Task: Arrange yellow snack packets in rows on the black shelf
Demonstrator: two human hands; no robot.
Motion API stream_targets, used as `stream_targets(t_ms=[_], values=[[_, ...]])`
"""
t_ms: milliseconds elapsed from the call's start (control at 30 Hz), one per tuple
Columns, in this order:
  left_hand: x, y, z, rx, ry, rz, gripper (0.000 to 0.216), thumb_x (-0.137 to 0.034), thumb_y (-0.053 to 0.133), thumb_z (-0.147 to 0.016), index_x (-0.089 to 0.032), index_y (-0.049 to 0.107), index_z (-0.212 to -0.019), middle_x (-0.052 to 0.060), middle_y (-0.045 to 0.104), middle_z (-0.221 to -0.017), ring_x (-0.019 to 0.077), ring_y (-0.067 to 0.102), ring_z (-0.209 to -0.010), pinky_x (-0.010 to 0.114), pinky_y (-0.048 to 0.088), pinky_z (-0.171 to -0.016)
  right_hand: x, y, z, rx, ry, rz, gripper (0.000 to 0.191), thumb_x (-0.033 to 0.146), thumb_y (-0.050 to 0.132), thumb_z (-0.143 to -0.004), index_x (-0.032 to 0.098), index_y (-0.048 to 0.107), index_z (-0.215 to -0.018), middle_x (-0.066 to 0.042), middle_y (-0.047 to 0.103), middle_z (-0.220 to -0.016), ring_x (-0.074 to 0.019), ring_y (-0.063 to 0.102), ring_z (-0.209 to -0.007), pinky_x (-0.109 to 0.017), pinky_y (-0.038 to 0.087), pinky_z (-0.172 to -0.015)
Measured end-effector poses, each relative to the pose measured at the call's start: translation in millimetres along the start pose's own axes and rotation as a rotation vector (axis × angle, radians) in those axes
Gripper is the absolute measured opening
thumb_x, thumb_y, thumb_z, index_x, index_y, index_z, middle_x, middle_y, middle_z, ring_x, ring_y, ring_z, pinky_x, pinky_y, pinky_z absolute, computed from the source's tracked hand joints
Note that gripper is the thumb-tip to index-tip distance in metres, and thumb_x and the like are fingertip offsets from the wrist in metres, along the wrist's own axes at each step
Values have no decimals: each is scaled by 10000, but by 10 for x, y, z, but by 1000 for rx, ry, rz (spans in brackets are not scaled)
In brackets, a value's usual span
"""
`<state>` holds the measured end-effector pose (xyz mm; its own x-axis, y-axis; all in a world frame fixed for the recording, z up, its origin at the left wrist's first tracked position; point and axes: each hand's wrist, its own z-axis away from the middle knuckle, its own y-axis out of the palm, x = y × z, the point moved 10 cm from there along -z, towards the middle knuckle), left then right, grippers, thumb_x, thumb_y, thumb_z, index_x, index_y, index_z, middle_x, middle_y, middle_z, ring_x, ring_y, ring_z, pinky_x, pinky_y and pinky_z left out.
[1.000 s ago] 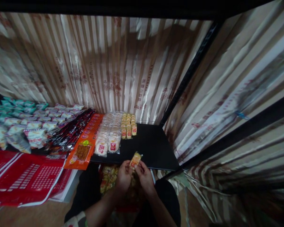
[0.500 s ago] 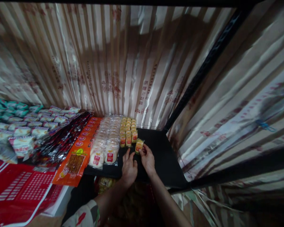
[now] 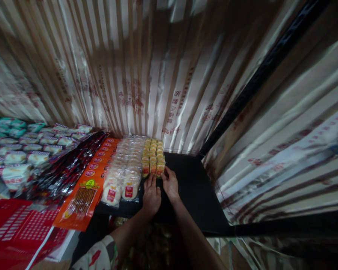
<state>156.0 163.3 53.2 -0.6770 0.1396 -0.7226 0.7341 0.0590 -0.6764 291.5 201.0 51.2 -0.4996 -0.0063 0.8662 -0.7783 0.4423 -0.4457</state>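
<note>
Small yellow snack packets (image 3: 153, 157) with red labels stand in three short rows on the black shelf (image 3: 191, 195). At the front of the right-hand row, my right hand (image 3: 170, 185) pinches a yellow snack packet (image 3: 160, 169) between thumb and fingers, up against the one behind it. My left hand (image 3: 152, 197) is just left of it, holding nothing, with its fingers stretched toward the front of the middle row. Its fingertips are at or very near that row's front packet; contact is hard to make out.
Clear bags of round white crackers (image 3: 131, 185) lie in two rows left of the yellow packets. Further left are orange snack packs (image 3: 84, 198), dark shiny packs (image 3: 64, 168) and white packets (image 3: 39, 157). A black post (image 3: 242, 97) rises at the right, before a pleated curtain (image 3: 146, 75).
My right hand has carried the yellow snack packet left, onto the front of the right-hand row. My left hand has shifted slightly. The view has turned a little.
</note>
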Motion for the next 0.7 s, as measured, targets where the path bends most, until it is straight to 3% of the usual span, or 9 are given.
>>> stream_targets(t_ms=[367,700], values=[[72,32,24,-72,54,32,513,-70,368,-761,-109,475,-1262,78,418,-1392,214,368,-1272,393,313,-1084,92,20,55,-38,-122,214,480,360,367,-831,109,531,-1207,-143,583,-1155,-243,507,-1079,-400,403,-945],[-8,54,85,2,85,13,535,-70,337,-777,-75,431,-1303,91,383,-1415,210,292,-1321,382,271,-1112,189,91,78,-41,-199,199,463,325,356,-855,145,491,-1259,-110,561,-1235,-225,478,-1135,-398,378,-969]])
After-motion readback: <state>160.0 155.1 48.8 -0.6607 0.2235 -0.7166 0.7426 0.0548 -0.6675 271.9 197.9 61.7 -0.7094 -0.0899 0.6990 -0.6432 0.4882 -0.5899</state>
